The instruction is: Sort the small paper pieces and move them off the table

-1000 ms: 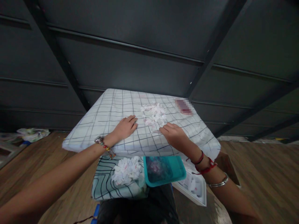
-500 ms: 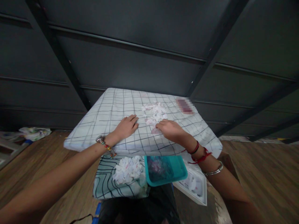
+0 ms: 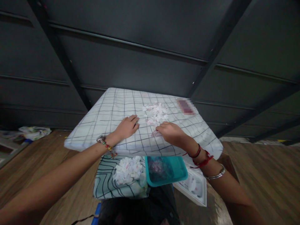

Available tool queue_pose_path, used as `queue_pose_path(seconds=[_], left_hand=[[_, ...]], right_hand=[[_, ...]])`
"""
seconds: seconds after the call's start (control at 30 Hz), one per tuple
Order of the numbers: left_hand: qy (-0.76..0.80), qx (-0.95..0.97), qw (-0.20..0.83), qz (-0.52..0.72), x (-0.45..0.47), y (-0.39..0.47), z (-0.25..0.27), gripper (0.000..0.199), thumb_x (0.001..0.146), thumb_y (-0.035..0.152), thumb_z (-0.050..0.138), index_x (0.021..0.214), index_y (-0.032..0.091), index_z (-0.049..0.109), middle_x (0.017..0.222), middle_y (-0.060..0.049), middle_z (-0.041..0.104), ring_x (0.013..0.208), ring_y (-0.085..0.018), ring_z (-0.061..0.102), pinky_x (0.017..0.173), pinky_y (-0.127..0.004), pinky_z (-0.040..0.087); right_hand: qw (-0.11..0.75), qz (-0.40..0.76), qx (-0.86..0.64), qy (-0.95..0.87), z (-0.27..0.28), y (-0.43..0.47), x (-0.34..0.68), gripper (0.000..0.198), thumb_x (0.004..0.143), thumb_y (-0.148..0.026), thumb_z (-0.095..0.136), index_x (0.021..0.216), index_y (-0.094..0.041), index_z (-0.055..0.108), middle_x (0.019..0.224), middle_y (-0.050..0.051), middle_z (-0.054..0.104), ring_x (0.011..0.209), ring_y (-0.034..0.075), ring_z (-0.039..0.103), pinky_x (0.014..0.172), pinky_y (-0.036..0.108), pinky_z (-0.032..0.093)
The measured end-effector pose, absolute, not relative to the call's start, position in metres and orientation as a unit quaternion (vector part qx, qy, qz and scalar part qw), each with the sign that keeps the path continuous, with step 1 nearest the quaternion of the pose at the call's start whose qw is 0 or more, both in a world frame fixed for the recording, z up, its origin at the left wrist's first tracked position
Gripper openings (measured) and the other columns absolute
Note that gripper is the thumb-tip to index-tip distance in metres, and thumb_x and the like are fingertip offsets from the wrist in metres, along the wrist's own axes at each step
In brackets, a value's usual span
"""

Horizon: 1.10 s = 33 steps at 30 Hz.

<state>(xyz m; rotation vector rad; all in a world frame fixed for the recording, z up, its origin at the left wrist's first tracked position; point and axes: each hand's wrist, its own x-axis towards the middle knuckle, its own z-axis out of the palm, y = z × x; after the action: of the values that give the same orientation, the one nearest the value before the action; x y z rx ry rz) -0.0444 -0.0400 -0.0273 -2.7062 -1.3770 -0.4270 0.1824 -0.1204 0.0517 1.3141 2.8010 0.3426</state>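
My left hand [image 3: 127, 126] lies flat on the checked cloth [image 3: 100, 120], fingers stretched out and holding nothing. With its fingers closed in a pinch, my right hand [image 3: 171, 131] is low over the cloth at a small translucent pinkish piece [image 3: 155, 133] that looks like thin plastic. Its fingertips hide part of the piece. Just beyond them a loose pile of small white paper slips [image 3: 157, 111] is spread on the cloth. Nearer to me, a second heap of white slips [image 3: 128, 170] rests on a folded green cloth [image 3: 103, 181].
A teal plastic tub [image 3: 180, 168] with clear, pinkish crumpled stuff inside stands below the cloth's near edge. Beside it is an open white box [image 3: 202, 195]. A reddish flat object [image 3: 185, 107], partly blurred, lies at the far right. Dark metal panels [image 3: 136, 68] rise behind.
Little differs. My right hand stays at the pinkish piece with its fingertips shifted very slightly, and my left hand has not moved.
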Motion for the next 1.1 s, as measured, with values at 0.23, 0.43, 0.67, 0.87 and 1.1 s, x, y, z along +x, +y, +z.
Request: queue_pose_path(seconds=[0.23, 0.43, 0.67, 0.87, 1.1], left_hand=[[-0.450, -0.881, 0.025, -0.145, -0.044, -0.041, -0.026, 0.042, 0.090, 0.033, 0.032, 0.124, 0.013, 0.045, 0.133, -0.012, 0.043, 0.120, -0.023, 0.041, 0.100, -0.040, 0.030], [-0.449, -0.881, 0.019, -0.151, -0.044, -0.041, -0.026, 0.041, 0.090, 0.032, 0.031, 0.124, 0.013, 0.046, 0.132, -0.012, 0.044, 0.120, -0.023, 0.041, 0.099, -0.040, 0.031], [-0.448, -0.882, 0.030, -0.144, -0.044, -0.042, -0.025, 0.041, 0.090, 0.032, 0.031, 0.124, 0.013, 0.045, 0.132, -0.012, 0.044, 0.121, -0.023, 0.039, 0.099, -0.039, 0.031], [-0.451, -0.880, 0.022, -0.148, -0.044, -0.041, -0.025, 0.041, 0.090, 0.032, 0.031, 0.123, 0.014, 0.046, 0.132, -0.011, 0.044, 0.119, -0.023, 0.041, 0.099, -0.039, 0.032], [-0.451, -0.880, 0.015, -0.148, -0.044, -0.041, -0.026, 0.042, 0.090, 0.032, 0.030, 0.123, 0.013, 0.046, 0.132, -0.012, 0.044, 0.120, -0.024, 0.041, 0.099, -0.040, 0.031]], right_hand=[[-0.021, 0.125, 0.405, 0.906, 0.052, -0.121, 0.178, 0.019, 0.083, -0.007, 0.040, 0.088, -0.014, 0.058, 0.081, 0.006, 0.060, 0.079, 0.016, 0.049, 0.068, 0.027, 0.034], [-0.065, 0.155, 0.375, 0.912, 0.036, -0.107, 0.161, 0.018, 0.087, -0.011, 0.040, 0.088, -0.015, 0.058, 0.081, 0.005, 0.058, 0.083, 0.017, 0.047, 0.069, 0.028, 0.033], [-0.086, 0.053, 0.323, 0.941, 0.031, -0.107, 0.197, 0.021, 0.088, -0.015, 0.040, 0.087, -0.017, 0.061, 0.078, 0.002, 0.060, 0.078, 0.014, 0.049, 0.073, 0.025, 0.036], [-0.132, 0.094, 0.443, 0.882, 0.031, -0.099, 0.211, 0.022, 0.089, -0.019, 0.040, 0.092, -0.014, 0.062, 0.081, 0.006, 0.062, 0.083, 0.016, 0.051, 0.075, 0.027, 0.038], [-0.104, 0.080, 0.381, 0.915, 0.025, -0.116, 0.217, 0.022, 0.089, -0.018, 0.040, 0.086, -0.015, 0.061, 0.075, 0.004, 0.060, 0.076, 0.014, 0.051, 0.073, 0.026, 0.038]])
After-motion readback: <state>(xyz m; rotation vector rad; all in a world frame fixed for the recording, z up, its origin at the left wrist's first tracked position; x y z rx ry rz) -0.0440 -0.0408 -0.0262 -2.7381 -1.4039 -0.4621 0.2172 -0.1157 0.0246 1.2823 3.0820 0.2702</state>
